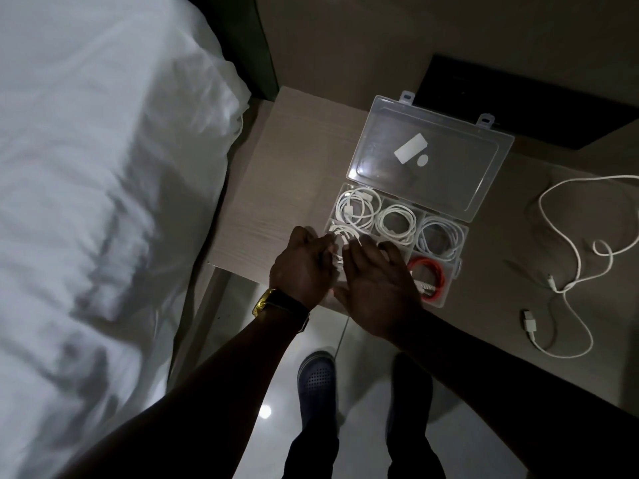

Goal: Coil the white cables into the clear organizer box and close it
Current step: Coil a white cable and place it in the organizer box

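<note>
I stand at the worktop (276, 174) beside the bed (103, 202), both my hands over the near left corner of the clear organizer box (446, 233). My left hand (304, 264) has its fingers bent in around a coiled white cable (340, 236) that sits in the near left compartment; the fingertips touch the loops, though I cannot tell how firmly they pinch. My right hand (377, 288) lies flat and spread, palm down, fingers wide, covering the near middle compartment and pressing nothing that I can see.

The box's lid (428, 157) stands open, hinged away from me, with two latch tabs at its far edge and a white sticker on the clear panel. The far row holds three more white coils: one on the left (356, 205), one in the middle (396, 223), one on the right (439, 240). A red cable (430, 274) fills the near right compartment, just beside my right hand.

Well apart on the right of the worktop, a loose white cable (574, 250) lies uncoiled in wide curves, its plug (529, 323) nearest me. A watch (273, 302) with a gold case is on my left wrist. Below, my shoes (316, 378) rest on the glossy floor (256, 392).
</note>
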`<state>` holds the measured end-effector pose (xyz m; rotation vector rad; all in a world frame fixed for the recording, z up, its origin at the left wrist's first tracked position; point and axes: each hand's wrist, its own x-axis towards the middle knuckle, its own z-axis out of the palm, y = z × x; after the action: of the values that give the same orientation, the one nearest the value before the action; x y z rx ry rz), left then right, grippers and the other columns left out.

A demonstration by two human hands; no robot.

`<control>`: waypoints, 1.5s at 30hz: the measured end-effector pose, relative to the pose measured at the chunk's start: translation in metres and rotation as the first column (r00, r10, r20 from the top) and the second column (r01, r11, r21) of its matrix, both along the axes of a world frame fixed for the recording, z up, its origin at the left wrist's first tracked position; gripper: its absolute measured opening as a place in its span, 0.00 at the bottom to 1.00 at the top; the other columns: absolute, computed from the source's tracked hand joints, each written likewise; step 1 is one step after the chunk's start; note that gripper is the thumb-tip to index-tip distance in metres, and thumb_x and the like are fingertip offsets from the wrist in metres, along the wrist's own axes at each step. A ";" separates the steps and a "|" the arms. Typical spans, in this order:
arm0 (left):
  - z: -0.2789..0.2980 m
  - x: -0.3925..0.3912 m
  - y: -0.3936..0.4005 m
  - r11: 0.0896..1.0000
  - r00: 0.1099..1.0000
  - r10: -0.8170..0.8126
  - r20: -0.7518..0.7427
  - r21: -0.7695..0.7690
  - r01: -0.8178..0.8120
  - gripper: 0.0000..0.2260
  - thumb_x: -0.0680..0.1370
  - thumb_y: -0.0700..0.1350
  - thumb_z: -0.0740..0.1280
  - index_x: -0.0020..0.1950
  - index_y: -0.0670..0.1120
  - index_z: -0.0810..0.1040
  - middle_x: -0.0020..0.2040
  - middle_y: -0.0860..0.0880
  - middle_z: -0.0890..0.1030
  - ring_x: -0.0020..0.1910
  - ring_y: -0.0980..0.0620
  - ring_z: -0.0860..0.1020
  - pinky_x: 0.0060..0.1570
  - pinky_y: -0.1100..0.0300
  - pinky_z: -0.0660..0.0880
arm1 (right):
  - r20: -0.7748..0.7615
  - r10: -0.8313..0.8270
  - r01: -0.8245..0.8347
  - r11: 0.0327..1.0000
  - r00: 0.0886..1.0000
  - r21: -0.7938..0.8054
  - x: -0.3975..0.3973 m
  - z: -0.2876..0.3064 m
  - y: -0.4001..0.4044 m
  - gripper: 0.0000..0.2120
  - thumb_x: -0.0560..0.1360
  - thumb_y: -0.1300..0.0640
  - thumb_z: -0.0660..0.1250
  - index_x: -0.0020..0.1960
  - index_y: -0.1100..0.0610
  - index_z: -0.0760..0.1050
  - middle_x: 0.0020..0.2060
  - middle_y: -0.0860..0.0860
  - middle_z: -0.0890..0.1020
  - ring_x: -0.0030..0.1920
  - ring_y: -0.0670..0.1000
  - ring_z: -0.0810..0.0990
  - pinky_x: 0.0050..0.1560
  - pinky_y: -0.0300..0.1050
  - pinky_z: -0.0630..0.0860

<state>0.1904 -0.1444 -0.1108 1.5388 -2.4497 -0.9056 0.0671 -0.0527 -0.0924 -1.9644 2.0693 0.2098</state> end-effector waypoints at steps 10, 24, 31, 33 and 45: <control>0.008 -0.022 -0.014 1.000 0.991 0.004 0.135 -0.016 -0.002 0.12 0.78 0.53 0.62 0.48 0.47 0.80 0.53 0.43 0.74 0.38 0.35 0.78 0.38 0.50 0.73 | 0.104 0.056 -0.049 0.997 0.993 -0.062 -0.004 0.008 -0.027 0.16 0.76 0.57 0.58 0.60 0.59 0.77 0.57 0.55 0.81 0.55 0.59 0.77 0.63 0.54 0.69; 0.004 0.007 -0.002 0.988 0.993 -0.096 -0.063 -0.126 0.087 0.18 0.74 0.41 0.69 0.64 0.50 0.78 0.52 0.44 0.79 0.44 0.42 0.81 0.39 0.50 0.79 | 0.249 -0.022 0.057 0.989 0.968 -0.136 -0.028 0.018 -0.006 0.06 0.74 0.58 0.62 0.45 0.56 0.77 0.46 0.54 0.80 0.53 0.58 0.77 0.54 0.54 0.74; 0.011 0.011 0.004 0.995 0.987 -0.025 -0.159 -0.095 0.010 0.19 0.73 0.43 0.65 0.64 0.52 0.79 0.56 0.47 0.78 0.50 0.53 0.77 0.46 0.63 0.73 | 0.411 -0.121 0.215 0.958 0.904 -0.192 -0.038 0.024 -0.001 0.05 0.73 0.63 0.63 0.43 0.60 0.79 0.41 0.56 0.81 0.47 0.62 0.78 0.47 0.56 0.76; 0.014 0.011 0.006 0.995 0.985 -0.007 -0.170 -0.096 -0.010 0.18 0.73 0.44 0.65 0.63 0.52 0.79 0.57 0.47 0.78 0.51 0.56 0.75 0.47 0.65 0.71 | 0.423 -0.136 0.235 0.953 0.896 -0.192 -0.039 0.022 0.001 0.04 0.73 0.64 0.65 0.44 0.60 0.79 0.41 0.56 0.81 0.47 0.61 0.78 0.47 0.56 0.76; 0.022 0.009 0.012 0.992 0.959 0.071 -0.275 -0.077 -0.096 0.14 0.76 0.40 0.67 0.61 0.44 0.80 0.57 0.42 0.76 0.51 0.48 0.78 0.48 0.55 0.78 | 0.429 -0.250 0.376 0.896 0.868 -0.237 -0.050 0.015 0.018 0.04 0.76 0.62 0.67 0.46 0.60 0.80 0.42 0.56 0.82 0.45 0.60 0.79 0.47 0.50 0.74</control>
<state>0.1997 -0.1325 -0.0888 1.3747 -2.1860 -0.9104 0.0170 -0.0348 -0.0778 -1.6030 2.1999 -0.5700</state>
